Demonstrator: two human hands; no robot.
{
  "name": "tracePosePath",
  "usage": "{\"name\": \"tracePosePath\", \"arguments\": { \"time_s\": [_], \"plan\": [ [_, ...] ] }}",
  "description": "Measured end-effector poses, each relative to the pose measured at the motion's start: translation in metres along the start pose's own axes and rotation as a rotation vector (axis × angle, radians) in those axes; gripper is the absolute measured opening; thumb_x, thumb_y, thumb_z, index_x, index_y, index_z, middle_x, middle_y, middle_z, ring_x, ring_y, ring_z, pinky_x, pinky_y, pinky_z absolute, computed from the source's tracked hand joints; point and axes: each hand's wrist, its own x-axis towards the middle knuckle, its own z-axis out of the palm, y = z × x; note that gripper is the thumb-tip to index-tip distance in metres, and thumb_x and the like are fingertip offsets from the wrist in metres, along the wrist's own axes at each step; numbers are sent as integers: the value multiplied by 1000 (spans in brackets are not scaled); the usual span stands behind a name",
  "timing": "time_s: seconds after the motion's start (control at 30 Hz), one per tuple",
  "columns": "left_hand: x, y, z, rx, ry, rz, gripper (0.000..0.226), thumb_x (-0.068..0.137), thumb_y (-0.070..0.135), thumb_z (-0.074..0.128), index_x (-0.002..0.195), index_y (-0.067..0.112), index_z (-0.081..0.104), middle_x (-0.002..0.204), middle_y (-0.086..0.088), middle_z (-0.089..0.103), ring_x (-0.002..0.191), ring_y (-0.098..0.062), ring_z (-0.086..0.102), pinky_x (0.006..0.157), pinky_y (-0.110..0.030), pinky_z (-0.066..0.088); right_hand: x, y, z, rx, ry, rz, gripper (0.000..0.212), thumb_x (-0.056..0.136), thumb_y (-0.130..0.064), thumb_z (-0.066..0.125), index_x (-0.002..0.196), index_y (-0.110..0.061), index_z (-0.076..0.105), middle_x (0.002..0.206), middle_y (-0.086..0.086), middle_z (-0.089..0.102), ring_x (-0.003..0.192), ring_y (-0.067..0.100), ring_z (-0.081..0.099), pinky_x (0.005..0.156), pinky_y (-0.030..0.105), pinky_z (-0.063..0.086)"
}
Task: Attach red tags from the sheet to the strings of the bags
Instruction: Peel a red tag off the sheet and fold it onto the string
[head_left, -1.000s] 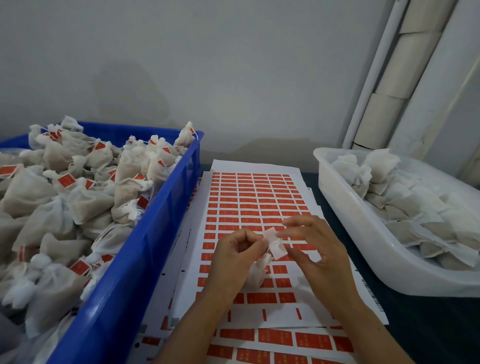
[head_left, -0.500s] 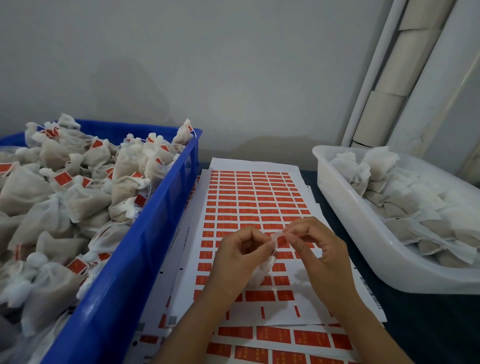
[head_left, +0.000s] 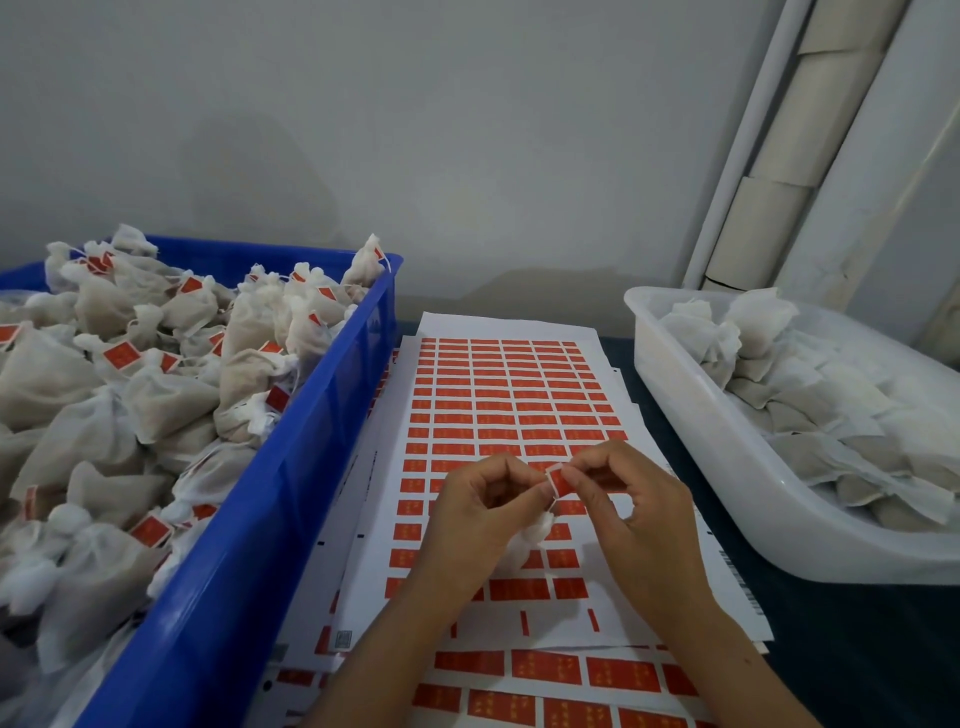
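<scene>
A: Since 1 s ago both hands closed in — white backing flap gone, red tag now folded betw. the fingertips.

B: Grip?

A: Left hand pinches tag's left edge, small white bag tucked under its fingers. Right hand pinches right edge, thumb & index.

B: Surroundings?

A: Blue crate at 9 o'clock, heaped w/ tagged bags. White tub at 3 o'clock, untagged bags. Tag sheet directly below hands, more sheets stacked under it. Hands cover sheet's lower rows.

B: Tag's axis?

A: Long axis runs approx 11-to-5, red face toward camera. String too fine to see.
</scene>
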Motion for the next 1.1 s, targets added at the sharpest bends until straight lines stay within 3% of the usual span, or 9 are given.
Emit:
{"name": "tracePosePath", "arguments": {
  "time_s": [0.2,0.37,0.5,0.7,0.8,0.9,0.93,1.03,1.1],
  "plan": [
    [0,1,-1,-30,-24,14,13,82,11,65,75,21,67,74,7,69,80,-14,65,79,-23,51,0,-2,0,-15,1,-2,17,78,-27,57,86,-14,65,83,-13,61,73,0,58,73,12,43],
    [-1,1,-1,-84,-59,1,17,86,7,59,74,17,66,68,10,66,78,-13,65,83,-29,52,-1,-3,0,-29,10,-20,18,77,-26,59,87,-13,66,84,-13,60,73,-3,56,73,11,41],
    [-2,-1,1,-62,-66,20,4,82,13,65,79,15,66,77,4,71,80,-13,68,80,-23,54,-1,-2,-1,-54,9,-67,17,78,-26,61,86,-12,67,82,-7,65,70,-2,56,71,10,41],
    [-2,-2,1,5,-39,11,12,82,12,66,73,20,67,74,3,71,75,-12,68,72,-16,53,-1,-2,1,-128,49,-115,18,75,-27,62,84,-13,68,80,-1,69,71,3,58,70,16,47],
    [0,-4,-1,-40,-39,14,11,82,11,65,73,16,68,72,2,71,73,-14,68,74,-21,54,-1,-7,4,-53,35,21,13,83,-40,55,93,-34,57,88,-19,61,75,-2,57,77,19,49],
    [1,-5,-2,-35,-34,12,11,82,10,65,73,15,68,70,2,71,72,-14,67,73,-23,54,0,-7,9,61,-76,243,42,80,-56,47,119,-39,44,101,-25,54,89,-3,57,81,15,46],
    [1,-6,-3,-33,-38,15,12,83,10,65,72,15,68,70,2,70,71,-13,67,71,-21,54,1,-6,9,96,-101,268,41,78,-54,47,115,-37,48,102,-23,56,91,-2,57,82,16,47],
    [1,-8,-3,-32,-57,15,13,84,8,63,73,13,68,68,3,70,68,-11,66,67,-17,52,1,-3,7,238,-119,281,9,84,-34,56,87,-26,59,87,-10,63,83,5,61,80,22,52],
    [2,-9,-3,-10,-65,19,12,84,9,62,74,13,67,68,4,69,65,-6,64,63,-16,49,1,0,7,290,-116,286,8,87,-20,59,80,-16,61,77,-2,64,75,9,62,75,22,53]
  ]
}}
